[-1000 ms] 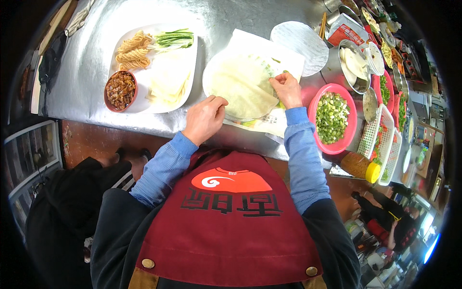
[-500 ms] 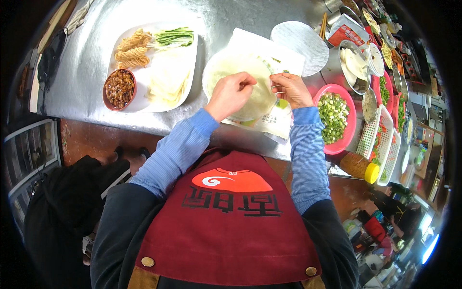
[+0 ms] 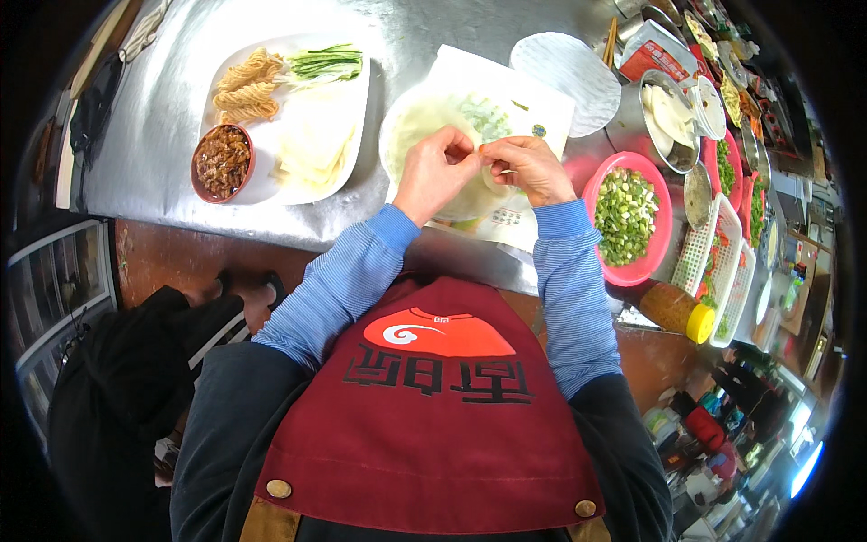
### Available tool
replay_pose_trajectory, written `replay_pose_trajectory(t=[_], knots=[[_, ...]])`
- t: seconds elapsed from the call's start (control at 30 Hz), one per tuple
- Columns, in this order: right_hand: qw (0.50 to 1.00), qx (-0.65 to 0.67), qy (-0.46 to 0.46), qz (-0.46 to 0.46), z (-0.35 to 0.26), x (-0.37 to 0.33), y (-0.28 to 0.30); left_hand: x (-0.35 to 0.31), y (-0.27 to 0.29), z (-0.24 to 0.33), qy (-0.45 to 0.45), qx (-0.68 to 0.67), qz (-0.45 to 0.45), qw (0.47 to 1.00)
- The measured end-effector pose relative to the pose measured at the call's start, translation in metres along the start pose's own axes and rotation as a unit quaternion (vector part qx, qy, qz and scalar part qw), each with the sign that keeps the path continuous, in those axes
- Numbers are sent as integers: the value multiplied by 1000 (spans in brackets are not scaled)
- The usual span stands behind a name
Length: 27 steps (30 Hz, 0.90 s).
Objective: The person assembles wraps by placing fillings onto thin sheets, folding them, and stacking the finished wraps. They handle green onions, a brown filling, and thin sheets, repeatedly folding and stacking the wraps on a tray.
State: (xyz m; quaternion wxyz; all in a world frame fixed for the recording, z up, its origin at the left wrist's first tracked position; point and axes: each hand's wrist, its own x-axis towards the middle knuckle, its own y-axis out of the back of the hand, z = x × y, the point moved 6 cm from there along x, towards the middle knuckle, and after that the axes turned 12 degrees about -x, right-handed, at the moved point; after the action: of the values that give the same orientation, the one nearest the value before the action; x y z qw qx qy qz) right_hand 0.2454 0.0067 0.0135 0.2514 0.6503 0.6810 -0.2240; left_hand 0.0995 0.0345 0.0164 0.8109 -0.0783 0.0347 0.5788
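Note:
In front of me a thin, pale round wrapper [image 3: 411, 126] lies on a white printed sheet [image 3: 542, 104]. Its right edge is lifted and folded back toward the left. My right hand [image 3: 531, 170] pinches that raised edge between thumb and fingers. Right beside it, fingertips almost meeting, my left hand [image 3: 436, 173] is closed in a pinch at the wrapper; its fingertips are partly hidden. To the left, a white plate [image 3: 361, 135] carries more pale thin sheets [image 3: 312, 154], light-brown shredded strips [image 3: 248, 90], green-and-white strips [image 3: 327, 65] and a red-brown bowl of dark diced filling [image 3: 222, 163].
A pink bowl [image 3: 666, 203] of chopped scallions stands by my right wrist. Beyond are a white round sheet [image 3: 569, 77], a metal pot [image 3: 623, 131] with white slices, white baskets [image 3: 695, 244] and a yellow-lidded jar [image 3: 673, 309]. Someone in black [image 3: 117, 388] is at the lower left.
My right hand has moved left with the wrapper's edge, up to my left hand. The wrapper's right side is folded back, showing more of the printed sheet. My left hand shifted slightly.

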Motion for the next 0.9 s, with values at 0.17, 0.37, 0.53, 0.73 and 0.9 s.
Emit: replay_pose_trajectory(t=[0.17,0.37,0.53,0.73,0.9], knots=[[999,-40,11,20,0,3,-19,-7,16,-8,34,49,44,997],[999,-40,25,26,-4,4,-30,-15,22,-11,143,-182,69,970],[1000,11,4,-13,0,8,-31,-17,25,-13,101,-172,55,978],[999,45,3,-7,5,6,-34,-19,26,-9,28,6,60,998],[1000,2,22,10,1,4,-34,-19,29,-9,42,28,85,995]])
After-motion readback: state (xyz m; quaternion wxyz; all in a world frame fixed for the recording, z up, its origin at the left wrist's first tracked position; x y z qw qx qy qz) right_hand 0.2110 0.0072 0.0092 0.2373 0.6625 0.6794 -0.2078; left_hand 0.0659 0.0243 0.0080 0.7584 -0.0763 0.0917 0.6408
